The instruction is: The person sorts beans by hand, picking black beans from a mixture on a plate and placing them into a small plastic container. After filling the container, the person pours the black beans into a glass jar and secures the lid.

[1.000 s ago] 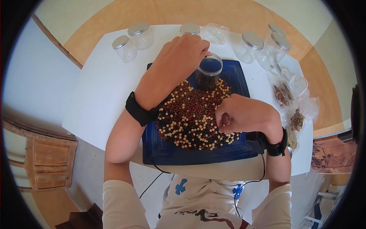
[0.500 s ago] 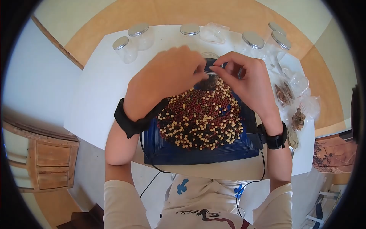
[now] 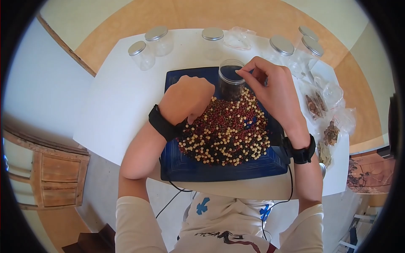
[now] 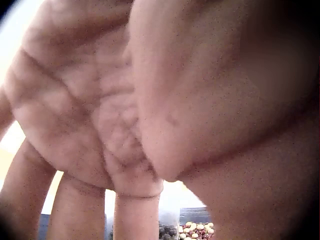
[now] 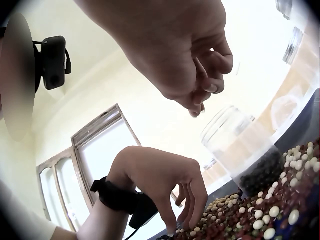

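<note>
Over the left side of the mixed beans (image 3: 228,130), the left hand (image 3: 190,99) hangs with its fingers pointing down. Seen from the right wrist, this left hand (image 5: 162,180) has its fingertips at the edge of the bean pile. A clear open jar (image 3: 231,80) with dark beans in its bottom stands upright at the back of the blue tray (image 3: 211,172). Thumb and index tips of the right hand (image 3: 274,88) meet at the jar's right rim in the head view; the right wrist view puts them above its mouth. No bean shows between them.
Lidded empty jars (image 3: 159,42) stand along the white table's (image 3: 105,97) back edge, with a plastic bag (image 3: 239,39) between them. Bags of dried spices (image 3: 331,133) lie to the right. Black cables (image 3: 291,181) hang over the front edge.
The right hand has risen from the beans to the jar's mouth. The left hand has left the jar's rim and moved left and down to the beans.
</note>
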